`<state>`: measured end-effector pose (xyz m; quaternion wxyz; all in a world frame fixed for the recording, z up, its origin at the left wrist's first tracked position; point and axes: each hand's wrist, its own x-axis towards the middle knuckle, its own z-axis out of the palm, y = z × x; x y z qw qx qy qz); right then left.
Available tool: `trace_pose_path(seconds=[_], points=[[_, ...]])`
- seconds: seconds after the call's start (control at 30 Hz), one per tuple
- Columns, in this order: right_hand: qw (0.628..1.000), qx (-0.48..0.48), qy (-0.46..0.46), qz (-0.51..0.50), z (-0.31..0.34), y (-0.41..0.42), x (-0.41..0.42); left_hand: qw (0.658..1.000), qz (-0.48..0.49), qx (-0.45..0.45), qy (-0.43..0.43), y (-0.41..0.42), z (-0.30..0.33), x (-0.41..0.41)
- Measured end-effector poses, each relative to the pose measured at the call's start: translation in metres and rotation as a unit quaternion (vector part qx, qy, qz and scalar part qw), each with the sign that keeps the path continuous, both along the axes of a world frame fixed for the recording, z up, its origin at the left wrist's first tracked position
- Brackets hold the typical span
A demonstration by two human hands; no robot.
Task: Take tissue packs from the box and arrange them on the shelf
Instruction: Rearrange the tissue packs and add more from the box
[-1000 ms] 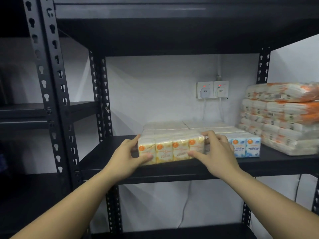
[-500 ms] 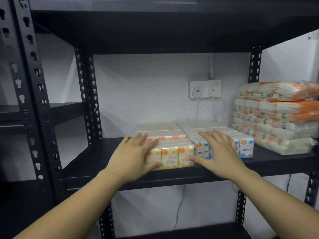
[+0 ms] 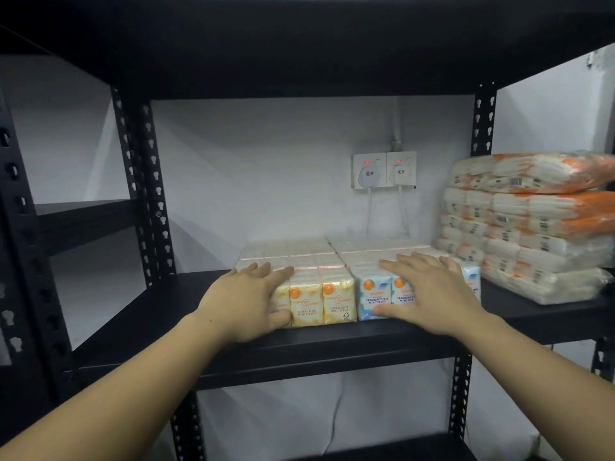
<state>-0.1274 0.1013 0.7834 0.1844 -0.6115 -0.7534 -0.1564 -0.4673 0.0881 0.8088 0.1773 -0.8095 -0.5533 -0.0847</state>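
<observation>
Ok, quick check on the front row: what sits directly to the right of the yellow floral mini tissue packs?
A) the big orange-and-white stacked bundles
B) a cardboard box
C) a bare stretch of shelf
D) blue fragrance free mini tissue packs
D: the blue fragrance free mini tissue packs stand side by side against the yellow floral packs on the shelf, partly under the right hand; the orange-and-white bundles lie farther right.

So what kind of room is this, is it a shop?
Probably a storeroom, not a shop floor. There is a bare black metal rack against a plain wall, wrapped bulk tissue bundles stacked on the shelf, and mini tissue packs set in rows, with wall sockets behind.
</observation>
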Motion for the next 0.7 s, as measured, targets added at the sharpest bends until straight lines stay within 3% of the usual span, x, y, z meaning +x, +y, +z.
trace_pose_path(seconds=[0.37, 0.6, 0.7], points=[[1.0, 0.019, 0.011, 0.001, -0.003, 0.012, -0.003, 0.999, 0.001, -0.015, -0.038, 0.005, 0.001, 0.004], [0.999, 0.033, 0.031, 0.006, -0.01, 0.004, 0.001, 0.974, 0.025, -0.031, -0.224, -0.001, -0.001, -0.023], [0.998, 0.05, 0.038, 0.001, -0.016, 0.003, 0.0, 0.921, 0.031, -0.084, -0.379, -0.001, -0.01, -0.032]])
